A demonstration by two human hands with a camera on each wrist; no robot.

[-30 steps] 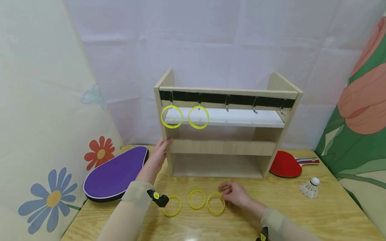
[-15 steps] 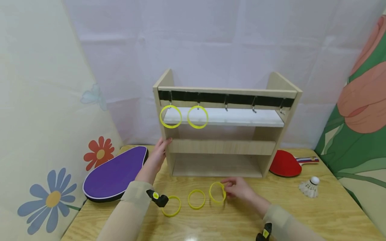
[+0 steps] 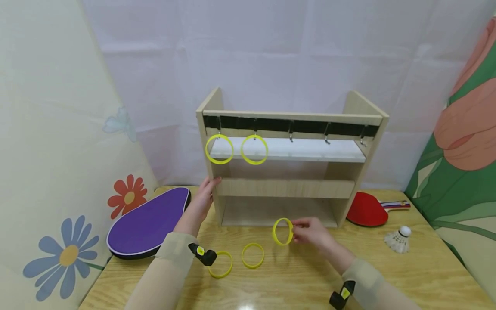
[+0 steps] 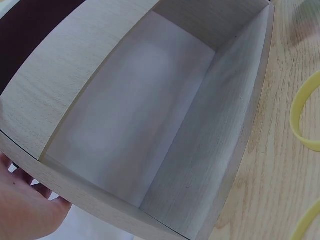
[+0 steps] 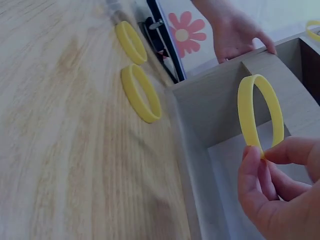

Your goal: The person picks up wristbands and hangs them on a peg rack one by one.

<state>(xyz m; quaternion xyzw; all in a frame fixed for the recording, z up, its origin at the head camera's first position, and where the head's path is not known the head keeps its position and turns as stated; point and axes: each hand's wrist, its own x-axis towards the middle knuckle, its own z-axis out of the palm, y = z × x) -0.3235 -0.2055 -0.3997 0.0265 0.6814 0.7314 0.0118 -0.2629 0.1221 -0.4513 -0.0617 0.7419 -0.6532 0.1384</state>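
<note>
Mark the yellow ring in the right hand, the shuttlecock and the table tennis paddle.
Yellow ring (image 5: 245,107), right wrist view, left side of its band.
Shuttlecock (image 3: 398,242), head view, feathered skirt.
Table tennis paddle (image 3: 367,210), head view, red rubber face.

The shelf unit (image 3: 286,188) stood on the table (image 3: 302,284) at the frame's centre, before a cloth (image 3: 271,56), with two hung rings (image 3: 219,162) on its two leftmost hooks (image 3: 291,137) and the left hand (image 3: 203,198) at its left side. Before it, at lower centre, two loose rings (image 3: 252,267) lay near each other, and to their right the right hand (image 3: 313,233) held another ring (image 3: 283,244). The bat case (image 3: 151,224) was lower left, left of the unit, the bat (image 3: 366,209) lower right, just beside the unit, and the shuttlecock (image 3: 398,241) in front of the bat
</note>
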